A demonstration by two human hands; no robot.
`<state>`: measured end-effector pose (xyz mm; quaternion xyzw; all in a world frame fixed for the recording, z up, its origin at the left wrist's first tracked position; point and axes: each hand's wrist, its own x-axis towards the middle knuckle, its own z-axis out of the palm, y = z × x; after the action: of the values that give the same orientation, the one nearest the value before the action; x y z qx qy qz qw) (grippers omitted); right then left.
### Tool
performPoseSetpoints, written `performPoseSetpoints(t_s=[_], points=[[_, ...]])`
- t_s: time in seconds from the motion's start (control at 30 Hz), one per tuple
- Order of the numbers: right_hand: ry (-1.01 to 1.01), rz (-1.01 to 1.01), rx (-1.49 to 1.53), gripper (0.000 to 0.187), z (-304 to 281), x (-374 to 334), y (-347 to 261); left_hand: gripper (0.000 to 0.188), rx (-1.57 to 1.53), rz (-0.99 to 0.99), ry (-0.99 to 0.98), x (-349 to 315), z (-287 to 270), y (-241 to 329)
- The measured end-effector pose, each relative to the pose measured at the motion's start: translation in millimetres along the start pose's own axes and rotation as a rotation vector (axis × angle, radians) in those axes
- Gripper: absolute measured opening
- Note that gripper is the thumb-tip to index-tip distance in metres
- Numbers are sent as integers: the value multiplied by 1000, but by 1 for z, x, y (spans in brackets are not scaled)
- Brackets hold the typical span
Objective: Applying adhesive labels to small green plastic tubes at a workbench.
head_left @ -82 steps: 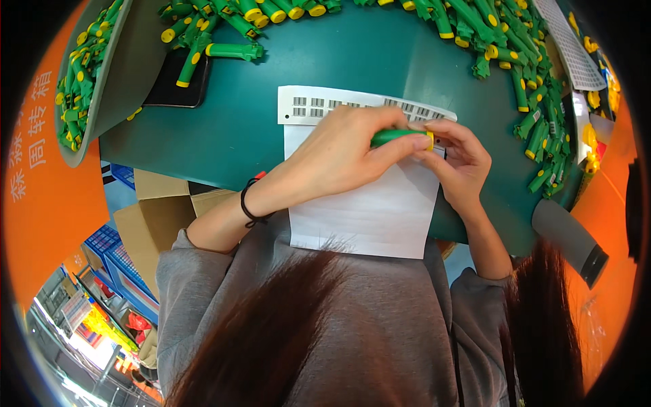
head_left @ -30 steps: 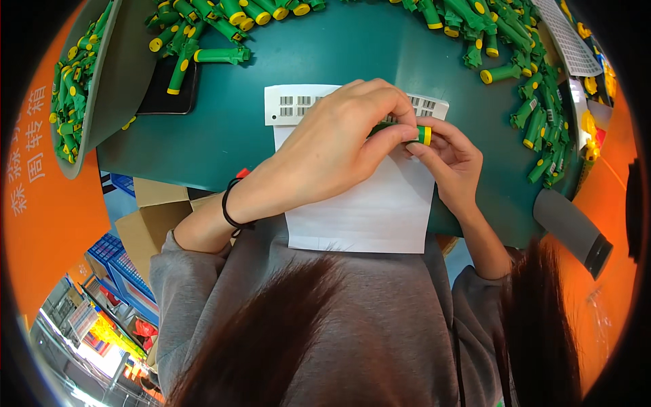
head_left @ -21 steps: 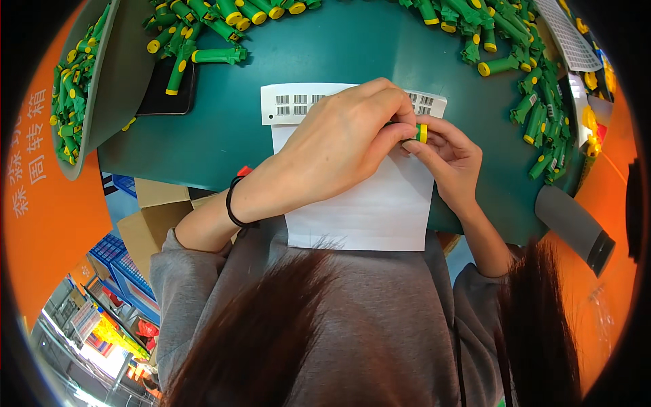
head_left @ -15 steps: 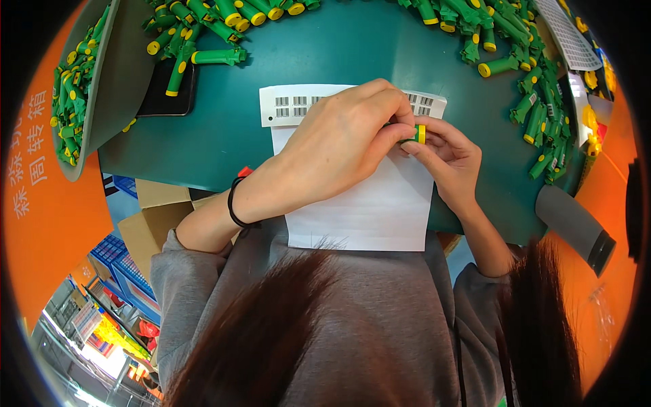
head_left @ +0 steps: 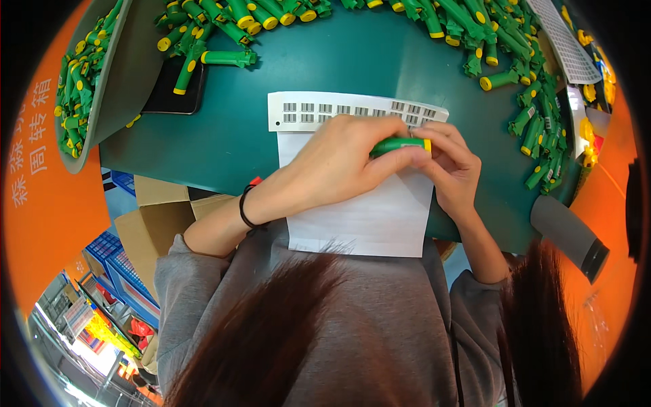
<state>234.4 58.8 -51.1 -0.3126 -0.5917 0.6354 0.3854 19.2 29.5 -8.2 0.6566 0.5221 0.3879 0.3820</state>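
Above the white paper, my left hand [head_left: 342, 156] is closed around a green plastic tube [head_left: 397, 145] with a yellow end cap. The tube lies sideways, cap toward the right, and its other end is hidden in my palm. My right hand [head_left: 456, 166] has its thumb and bent fingers pinched about the capped end. A small pale patch shows on the tube beside the fingertips. Beneath my hands is a barcode label sheet [head_left: 315, 118], whose printed strip runs along its far edge. Blank white paper [head_left: 359, 227] extends toward my body.
Many similar green tubes lie in heaps at the far left [head_left: 230, 58] and right [head_left: 498, 81] of the green table [head_left: 224, 149]. A grey bin [head_left: 129, 81] of tubes stands at left, beside a dark tray [head_left: 173, 102]. A grey cylinder [head_left: 568, 234] sits at the right edge.
My left hand has shifted slightly down and turned, so more of the green tube shows. The right fingers have curled in over the capped end. Barcodes formerly covered are visible.
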Motion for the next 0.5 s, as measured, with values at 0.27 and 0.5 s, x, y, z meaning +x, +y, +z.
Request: performPoseSetpoints(t_s=[0.27, 0.5], points=[[-148, -157, -367, 41, -12, 21, -28, 28, -334, -259, -32, -10, -23, -4], [-34, -342, -1523, 35, -125, 74, -55, 35, 734, 59, 1176, -27, -264, -1]])
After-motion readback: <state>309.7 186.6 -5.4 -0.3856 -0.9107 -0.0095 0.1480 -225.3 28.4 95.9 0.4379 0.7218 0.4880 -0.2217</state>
